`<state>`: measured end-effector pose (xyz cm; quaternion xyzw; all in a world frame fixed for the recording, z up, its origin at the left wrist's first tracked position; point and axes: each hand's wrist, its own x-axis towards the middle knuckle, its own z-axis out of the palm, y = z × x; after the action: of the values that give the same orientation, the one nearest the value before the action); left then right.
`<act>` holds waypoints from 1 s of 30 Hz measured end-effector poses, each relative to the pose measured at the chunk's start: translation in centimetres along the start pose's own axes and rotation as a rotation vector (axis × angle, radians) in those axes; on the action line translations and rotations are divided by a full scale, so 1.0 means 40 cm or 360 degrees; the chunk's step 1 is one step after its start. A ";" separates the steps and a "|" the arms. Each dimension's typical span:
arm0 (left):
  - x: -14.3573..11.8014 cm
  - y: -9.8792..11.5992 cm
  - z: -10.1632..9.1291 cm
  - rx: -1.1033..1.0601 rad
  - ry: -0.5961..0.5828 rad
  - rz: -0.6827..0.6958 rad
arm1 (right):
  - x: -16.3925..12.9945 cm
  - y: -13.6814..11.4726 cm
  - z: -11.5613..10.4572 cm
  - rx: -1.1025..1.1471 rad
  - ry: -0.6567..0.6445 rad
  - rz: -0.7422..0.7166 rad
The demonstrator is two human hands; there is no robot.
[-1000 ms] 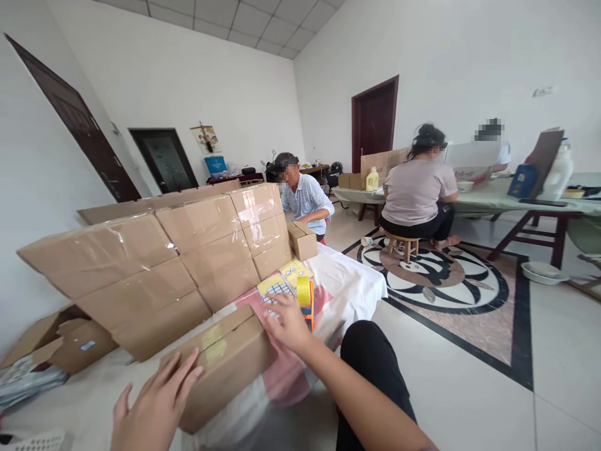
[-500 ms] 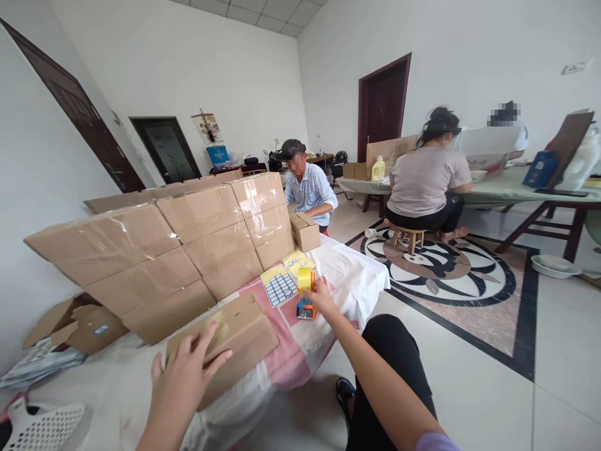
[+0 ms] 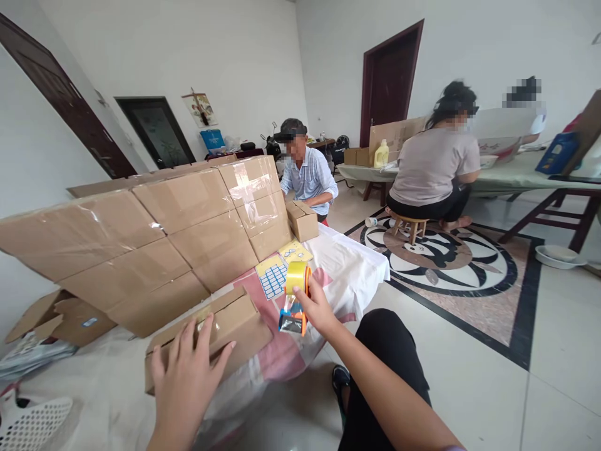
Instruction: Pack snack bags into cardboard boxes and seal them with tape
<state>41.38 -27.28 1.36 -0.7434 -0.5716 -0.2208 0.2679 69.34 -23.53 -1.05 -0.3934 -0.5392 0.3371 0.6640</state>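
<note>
A closed cardboard box point(image 3: 244, 332) lies on the cloth-covered table in front of me, with a piece of shiny tape on its top. My left hand point(image 3: 188, 360) rests on the near end of that box, fingers spread over its top and side. To the right of the box, my right hand point(image 3: 319, 307) grips an orange and blue tape dispenser point(image 3: 293, 322) with a yellowish roll in it. The dispenser is above the table edge, apart from the box. Behind it lie yellow printed sheets point(image 3: 273, 275) with a blue grid.
A wall of stacked, taped cartons point(image 3: 183, 238) stands along the table's far side. A smaller carton point(image 3: 303, 222) is beside a seated person point(image 3: 310, 172). Opened cardboard point(image 3: 82, 319) and a white perforated basket point(image 3: 37, 423) are at left. Another person point(image 3: 434, 156) sits on a stool.
My right hand has brought the tape dispenser nearer and slightly left, closer to the box. My left hand stays on the box, its fingers now lying further onto the top. The view has shifted a little.
</note>
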 end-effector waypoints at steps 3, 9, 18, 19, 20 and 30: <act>-0.003 0.048 -0.003 -0.0214 0.0221 -0.0021 | -0.031 -0.017 0.025 0.0074 0.0001 0.0066; -0.051 0.179 0.025 -0.1196 -0.0144 0.0028 | -0.099 -0.029 0.079 -0.0158 -0.0058 -0.0014; -0.046 0.304 -0.028 -0.2187 -0.0260 -0.0780 | -0.100 -0.035 0.045 -0.0431 -0.0057 -0.0262; -0.044 0.306 -0.028 -0.2247 -0.0263 -0.0864 | -0.099 -0.035 0.043 -0.0461 -0.0071 -0.0284; -0.042 0.307 -0.027 -0.2305 -0.0258 -0.0950 | -0.099 -0.035 0.041 -0.0495 -0.0090 -0.0305; -0.013 0.275 -0.022 -0.2423 -0.0389 -0.1134 | -0.065 -0.012 0.031 -0.0787 0.0006 -0.0539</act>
<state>51.89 -30.46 0.09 -0.5152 -0.4920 -0.5346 -0.4547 67.62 -25.80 -1.66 -0.4483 -0.6616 0.0793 0.5958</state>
